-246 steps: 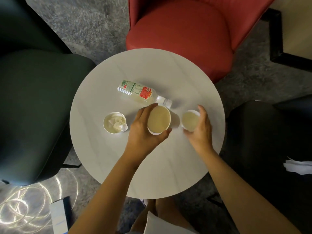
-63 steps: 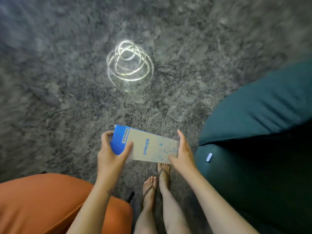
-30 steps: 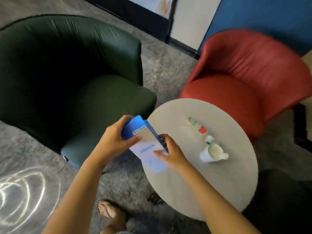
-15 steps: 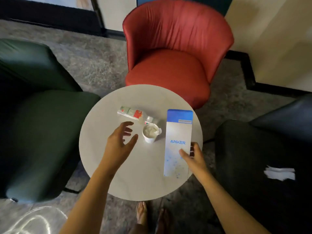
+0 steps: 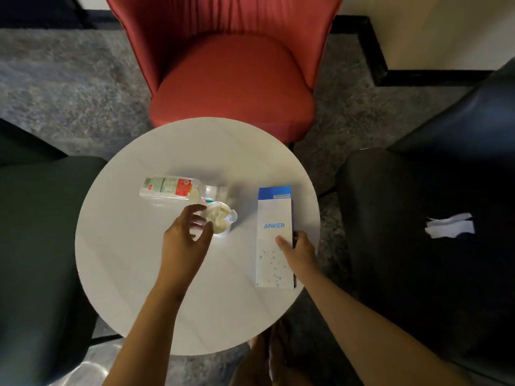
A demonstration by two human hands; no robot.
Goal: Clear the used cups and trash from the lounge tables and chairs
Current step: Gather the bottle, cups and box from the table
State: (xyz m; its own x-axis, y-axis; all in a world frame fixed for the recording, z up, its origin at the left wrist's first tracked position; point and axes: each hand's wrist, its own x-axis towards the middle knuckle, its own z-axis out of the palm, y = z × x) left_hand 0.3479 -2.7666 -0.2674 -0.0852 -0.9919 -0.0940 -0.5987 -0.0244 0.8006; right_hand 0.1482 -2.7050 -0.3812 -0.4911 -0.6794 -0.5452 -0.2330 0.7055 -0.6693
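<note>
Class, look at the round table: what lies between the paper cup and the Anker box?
Nothing: the head view shows only bare tabletop between the paper cup and the Anker box.

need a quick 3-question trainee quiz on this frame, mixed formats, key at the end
1. True or false: the plastic bottle stands upright on the round table.
2. Which does the right hand grip? A) paper cup B) Anker box C) plastic bottle
3. Fill in: a white paper scrap lies on the dark chair to the person's ____.
Key: 1 false, it lies on its side. 2 B; the paper cup sits beside the left hand, fingers curved toward it. 3 right.
</note>
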